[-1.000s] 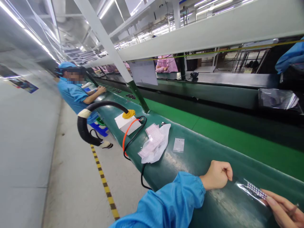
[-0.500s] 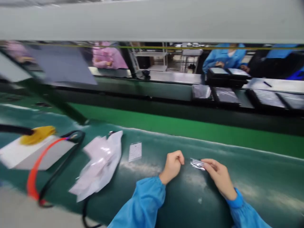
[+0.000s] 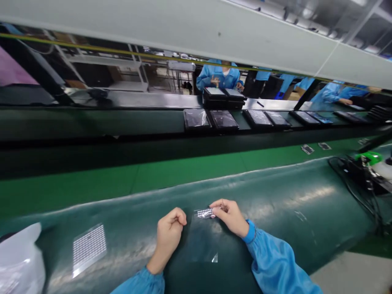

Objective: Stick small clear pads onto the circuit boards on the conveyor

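My right hand (image 3: 230,215) pinches the edge of a small clear strip (image 3: 203,213) with rows of white dots, just above the green mat (image 3: 131,245). To the left of the strip, my left hand (image 3: 170,229) is closed with its thumb and fingers pressed together; whatever may be between them is too small to make out. Below the strip a clear film (image 3: 203,247) shows faintly, with a shiny lower corner. A larger sheet of white dots (image 3: 89,247) on clear backing lies flat on the mat, left of my left hand.
A white plastic bag (image 3: 23,261) lies at the left edge. Cables and a dark device (image 3: 364,179) stand at the right. Beyond the green belt (image 3: 190,167), several black trays (image 3: 225,119) line the opposite bench, where a person in blue (image 3: 219,75) works.
The view has swung to the right, so the bag and dotted sheet now sit further left and the right-side cables appear. My right hand still pinches the strip; my left stays closed beside it.
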Tool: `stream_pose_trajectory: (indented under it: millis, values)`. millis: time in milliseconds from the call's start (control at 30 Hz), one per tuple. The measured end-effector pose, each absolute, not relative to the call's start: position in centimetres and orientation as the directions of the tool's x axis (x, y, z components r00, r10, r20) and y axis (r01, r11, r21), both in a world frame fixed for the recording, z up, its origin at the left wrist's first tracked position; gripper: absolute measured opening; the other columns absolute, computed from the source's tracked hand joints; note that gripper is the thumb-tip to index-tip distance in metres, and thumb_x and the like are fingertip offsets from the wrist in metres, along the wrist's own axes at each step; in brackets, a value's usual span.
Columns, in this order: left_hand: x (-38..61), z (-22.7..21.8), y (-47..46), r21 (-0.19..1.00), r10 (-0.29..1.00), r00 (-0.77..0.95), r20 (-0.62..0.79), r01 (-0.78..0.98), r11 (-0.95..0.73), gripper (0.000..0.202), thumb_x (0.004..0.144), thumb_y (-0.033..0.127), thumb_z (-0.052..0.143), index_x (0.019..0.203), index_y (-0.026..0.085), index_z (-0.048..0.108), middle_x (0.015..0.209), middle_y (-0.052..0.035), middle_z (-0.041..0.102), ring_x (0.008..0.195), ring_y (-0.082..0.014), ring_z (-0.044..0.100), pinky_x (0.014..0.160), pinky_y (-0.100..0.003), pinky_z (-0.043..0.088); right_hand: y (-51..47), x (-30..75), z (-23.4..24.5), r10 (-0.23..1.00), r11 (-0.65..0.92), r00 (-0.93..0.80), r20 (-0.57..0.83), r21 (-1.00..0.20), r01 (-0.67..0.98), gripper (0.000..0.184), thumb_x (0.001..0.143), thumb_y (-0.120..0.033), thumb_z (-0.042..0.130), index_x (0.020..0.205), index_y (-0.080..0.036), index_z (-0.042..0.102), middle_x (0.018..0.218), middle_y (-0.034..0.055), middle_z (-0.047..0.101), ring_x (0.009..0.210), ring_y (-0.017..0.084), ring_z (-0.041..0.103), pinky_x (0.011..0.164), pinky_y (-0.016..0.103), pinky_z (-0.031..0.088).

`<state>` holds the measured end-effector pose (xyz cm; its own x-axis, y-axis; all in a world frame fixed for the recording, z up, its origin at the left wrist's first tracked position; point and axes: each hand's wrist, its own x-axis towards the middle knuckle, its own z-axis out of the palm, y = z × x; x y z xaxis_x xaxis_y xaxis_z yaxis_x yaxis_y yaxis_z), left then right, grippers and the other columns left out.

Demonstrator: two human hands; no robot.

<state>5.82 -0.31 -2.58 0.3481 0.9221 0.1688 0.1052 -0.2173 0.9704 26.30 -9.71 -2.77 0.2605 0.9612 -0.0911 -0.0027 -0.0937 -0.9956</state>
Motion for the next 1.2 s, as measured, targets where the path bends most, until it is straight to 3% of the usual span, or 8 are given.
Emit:
stream_pose_trajectory:
  millis: [1200]
  values:
    - [5.89, -2.22, 0.00, 0.951, 0.905, 0.356, 0.235, 0.111, -0.290, 0.012, 0.050, 0.016, 0.038, 0.050, 0.021, 0.049, 0.050, 0.0026, 0.053, 0.045, -0.0126, 0.046, 0.044, -0.021, 0.035, -9.38, 26.22, -3.21, 0.962, -0.063, 0.264, -0.076, -0.996, -0.056, 0.021, 0.082, -0.031, 0.071, 0.092, -0.013, 0.074, 0.071, 0.0033, 0.073, 0.062, 0.013, 0.063, 0.064, 0.025, 0.045]
